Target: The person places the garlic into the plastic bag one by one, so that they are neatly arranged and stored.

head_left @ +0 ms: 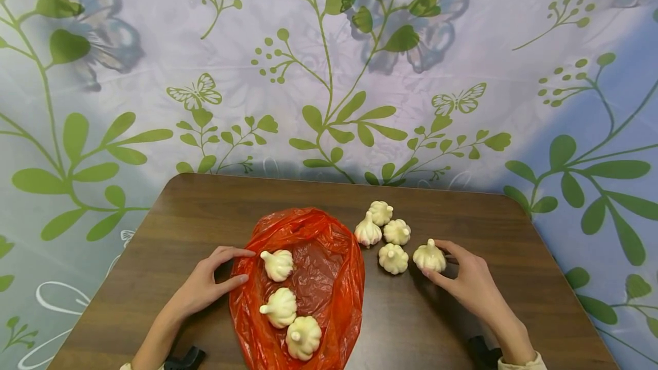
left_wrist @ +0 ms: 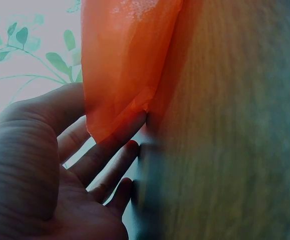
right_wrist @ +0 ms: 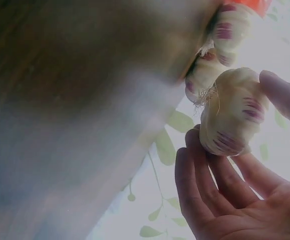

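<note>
An orange plastic bag (head_left: pixel 324 267) lies flat on the brown table (head_left: pixel 205 216), with three garlic bulbs (head_left: pixel 281 307) on it. My left hand (head_left: pixel 241 267) rests at the bag's left edge, fingers straight, forefinger and thumb touching the plastic. In the left wrist view the bag's edge (left_wrist: pixel 129 50) drapes over the straight fingers of that hand (left_wrist: pixel 109 120). My right hand (head_left: pixel 437 261) grips a garlic bulb (head_left: pixel 429 257) on the table, right of the bag. The right wrist view shows the bulb (right_wrist: pixel 235 115) pinched between the thumb and fingers of my right hand (right_wrist: pixel 230 127).
Several loose garlic bulbs (head_left: pixel 382 232) lie clustered just right of the bag, close to the held one. A leaf-and-butterfly patterned cloth (head_left: pixel 329 73) hangs behind the table's far edge. Dark wrist-camera mounts (head_left: pixel 185 357) show at the near edge.
</note>
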Available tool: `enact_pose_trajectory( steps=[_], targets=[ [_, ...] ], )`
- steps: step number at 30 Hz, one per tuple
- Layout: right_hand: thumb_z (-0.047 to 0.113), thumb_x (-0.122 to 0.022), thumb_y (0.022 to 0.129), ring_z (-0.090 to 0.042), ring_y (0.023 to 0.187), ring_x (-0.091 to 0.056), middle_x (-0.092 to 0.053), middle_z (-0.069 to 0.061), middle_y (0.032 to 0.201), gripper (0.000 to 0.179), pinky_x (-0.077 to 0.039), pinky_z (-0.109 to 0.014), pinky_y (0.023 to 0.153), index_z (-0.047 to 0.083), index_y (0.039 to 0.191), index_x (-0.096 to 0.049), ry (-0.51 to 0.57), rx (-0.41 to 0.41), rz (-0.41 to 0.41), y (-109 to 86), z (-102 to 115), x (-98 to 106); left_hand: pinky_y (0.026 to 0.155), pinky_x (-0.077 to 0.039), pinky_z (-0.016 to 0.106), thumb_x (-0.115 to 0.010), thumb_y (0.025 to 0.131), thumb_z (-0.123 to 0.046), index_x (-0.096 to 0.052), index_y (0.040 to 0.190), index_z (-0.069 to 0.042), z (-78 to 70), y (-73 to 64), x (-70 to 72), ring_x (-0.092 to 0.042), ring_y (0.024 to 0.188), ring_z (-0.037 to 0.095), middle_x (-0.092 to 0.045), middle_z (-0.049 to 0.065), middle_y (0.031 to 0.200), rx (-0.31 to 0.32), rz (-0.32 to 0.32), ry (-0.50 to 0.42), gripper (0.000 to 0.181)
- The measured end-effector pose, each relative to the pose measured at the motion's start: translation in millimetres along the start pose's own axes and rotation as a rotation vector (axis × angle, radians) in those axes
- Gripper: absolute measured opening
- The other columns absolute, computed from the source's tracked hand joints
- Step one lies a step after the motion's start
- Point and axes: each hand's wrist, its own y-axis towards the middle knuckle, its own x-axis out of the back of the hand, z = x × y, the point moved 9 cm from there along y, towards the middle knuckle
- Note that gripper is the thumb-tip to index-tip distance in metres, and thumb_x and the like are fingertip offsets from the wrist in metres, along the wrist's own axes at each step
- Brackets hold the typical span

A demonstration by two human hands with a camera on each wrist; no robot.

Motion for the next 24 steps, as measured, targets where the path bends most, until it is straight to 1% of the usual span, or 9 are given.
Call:
enact_pose_trajectory(
  steps=[4,9,18,21,24],
  targets=[
    [0.029,-0.092,0.084,-0.044,0.096,-0.076,-0.072,-0.025,0.126,0.061,-0.057,-0.063,0.083,0.005,0.134,-0.067,0.012,-0.002,-0.017,0.4,0.0,2.3,0.105,-0.044,0.02,-0.083,0.094,-0.028,-0.07,0.134,-0.031,0.0,-0.2,0.4,-0.059,0.123,0.01,-0.064,-0.01,0.13,-0.005,0.001,-0.005,0.043],
    [0.03,-0.091,0.085,-0.044,0.099,-0.075,-0.072,-0.023,0.127,0.061,-0.057,-0.064,0.084,0.005,0.135,-0.066,0.019,0.001,-0.039,1.4,1.9,4.5,0.105,-0.044,0.021,-0.082,0.095,-0.027,-0.07,0.135,-0.03,-3.6,-0.6,1.7,-0.059,0.123,0.013,-0.065,-0.007,0.13,-0.025,-0.001,-0.002,0.042],
    [0.03,-0.09,0.086,-0.047,0.101,-0.074,-0.071,-0.024,0.128,0.06,-0.056,-0.066,0.086,0.005,0.136,-0.066,0.03,0.008,-0.051,6.1,11.2,7.2,0.105,-0.046,0.024,-0.081,0.095,-0.027,-0.07,0.135,-0.03,-7.1,-0.6,2.4,-0.06,0.123,0.015,-0.065,-0.006,0.13,-0.025,-0.001,-0.004,0.042],
    [0.031,-0.09,0.086,-0.046,0.103,-0.074,-0.071,-0.023,0.129,0.061,-0.056,-0.066,0.086,0.006,0.136,-0.066,0.031,0.007,-0.056,7.8,13.9,7.9,0.105,-0.047,0.026,-0.081,0.095,-0.026,-0.07,0.135,-0.031,-6.5,-0.2,2.7,-0.06,0.123,0.014,-0.065,-0.007,0.13,-0.02,-0.001,-0.005,0.042],
    [0.032,-0.09,0.086,-0.044,0.104,-0.074,-0.071,-0.021,0.13,0.061,-0.056,-0.064,0.086,0.007,0.136,-0.066,0.037,0.011,-0.057,9.7,17.6,8.3,0.104,-0.047,0.027,-0.082,0.095,-0.025,-0.07,0.135,-0.03,-7.9,0.2,3.0,-0.059,0.122,0.014,-0.065,-0.006,0.13,-0.03,-0.003,-0.003,0.042]
  ],
)
